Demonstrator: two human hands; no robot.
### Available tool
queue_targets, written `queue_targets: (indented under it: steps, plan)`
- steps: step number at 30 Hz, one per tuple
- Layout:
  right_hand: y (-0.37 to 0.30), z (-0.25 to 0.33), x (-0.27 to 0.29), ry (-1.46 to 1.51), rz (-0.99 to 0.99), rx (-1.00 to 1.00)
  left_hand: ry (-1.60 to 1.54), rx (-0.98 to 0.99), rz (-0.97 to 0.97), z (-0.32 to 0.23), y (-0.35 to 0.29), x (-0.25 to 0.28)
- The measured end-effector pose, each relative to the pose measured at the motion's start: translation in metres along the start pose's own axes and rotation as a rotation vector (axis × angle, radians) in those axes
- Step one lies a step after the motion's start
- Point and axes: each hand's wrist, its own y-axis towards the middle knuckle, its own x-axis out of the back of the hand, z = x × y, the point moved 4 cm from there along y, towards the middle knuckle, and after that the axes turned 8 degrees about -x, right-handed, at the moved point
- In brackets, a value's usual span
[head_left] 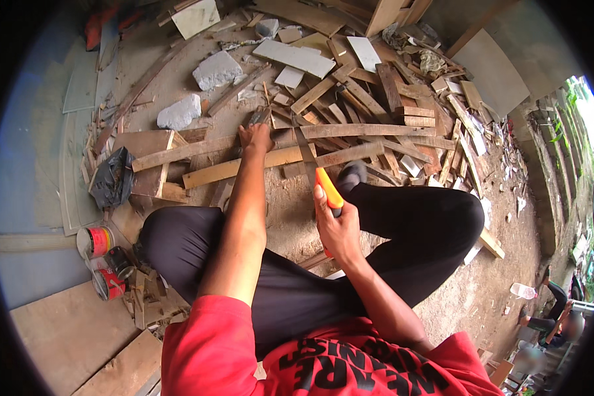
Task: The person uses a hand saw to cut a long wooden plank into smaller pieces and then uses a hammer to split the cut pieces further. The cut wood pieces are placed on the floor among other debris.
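My right hand [338, 228] is closed around the yellow-orange handle of a handsaw [329, 187]. Its thin dark blade [305, 150] points away from me and crosses a long wooden strip [356, 130]. To the left of the blade, my left hand [256, 137] grips the same strip from above, arm stretched out; its fingertips are hard to make out. A second, paler strip [244, 165] runs below it, nearer to me. At the left, the strips lie over a wooden box-like piece [148, 142]. My legs are bent on either side of the work.
Scrap boards [350, 92] are heaped ahead and to the right. Concrete chunks [216, 70] lie at the far left. A black plastic bag [112, 177] and paint cans [99, 241] stand by my left knee. A bottle [523, 290] and another person [561, 323] are at the lower right.
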Motion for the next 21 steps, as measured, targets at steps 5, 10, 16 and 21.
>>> queue_targets:
  steps: [5,10,16,21]
  plan:
    - [-0.017,0.001,0.004,0.017,0.021,0.0,0.011,0.004,-0.006,0.005,-0.003,0.004]
    - [-0.012,-0.007,0.01,0.049,0.036,-0.027,0.012,-0.007,-0.022,0.001,0.007,0.001]
    - [-0.02,-0.003,0.014,0.039,0.051,-0.016,0.045,-0.025,-0.075,-0.003,0.005,0.002]
    - [-0.019,-0.002,0.014,0.071,0.077,-0.049,0.044,-0.009,-0.096,0.007,0.005,0.001]
